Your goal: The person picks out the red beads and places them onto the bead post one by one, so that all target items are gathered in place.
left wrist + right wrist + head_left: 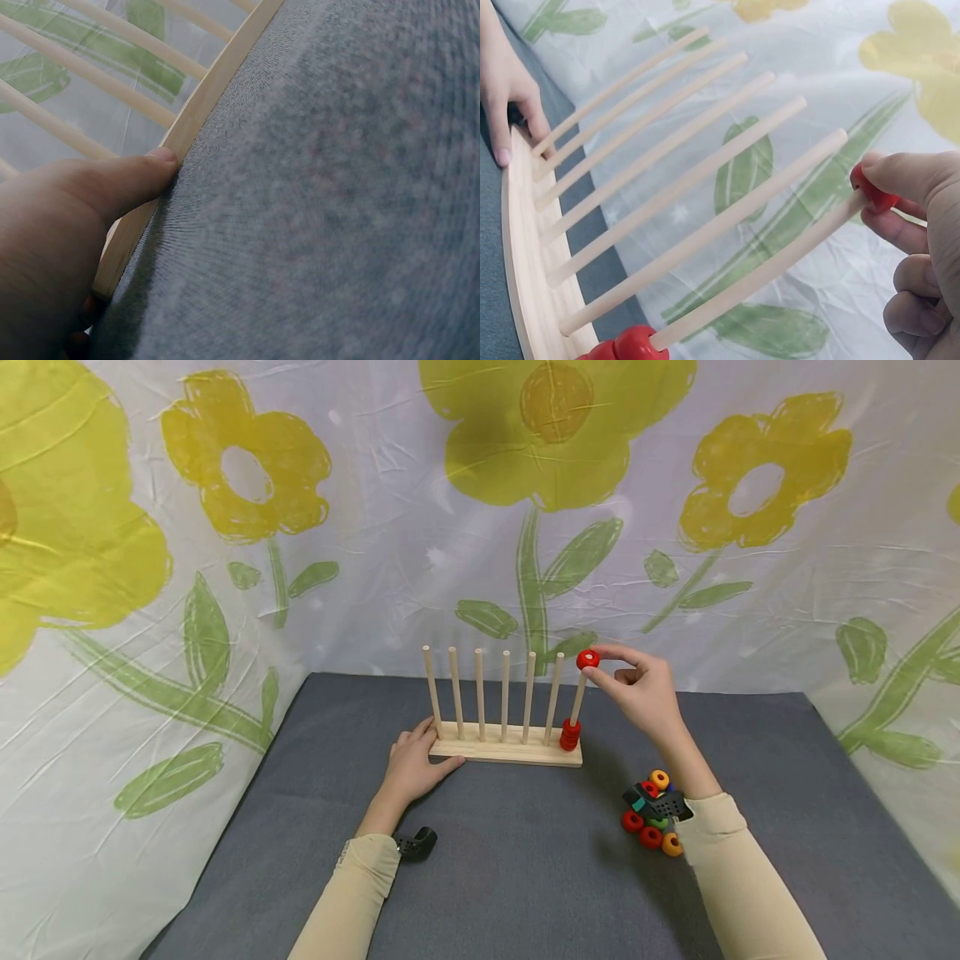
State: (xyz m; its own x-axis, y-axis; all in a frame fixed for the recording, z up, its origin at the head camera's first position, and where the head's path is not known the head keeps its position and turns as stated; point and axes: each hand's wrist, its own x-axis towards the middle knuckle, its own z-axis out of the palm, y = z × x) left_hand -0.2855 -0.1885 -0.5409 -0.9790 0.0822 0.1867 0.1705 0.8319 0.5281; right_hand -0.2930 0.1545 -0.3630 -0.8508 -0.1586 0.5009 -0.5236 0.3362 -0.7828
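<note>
A wooden peg rack with several upright pegs stands near the back of the table. My right hand pinches a red bead between thumb and fingers at the top of the rightmost peg. In the right wrist view the peg's tip sits at the hole of that red bead. Several red beads are stacked at the foot of this peg; the other pegs are bare. My left hand grips the left end of the rack's base, its thumb on the front edge.
A loose pile of red, orange, green and blue beads lies on the grey cloth beneath my right forearm, which partly hides it. Behind the table hangs a flower-printed curtain.
</note>
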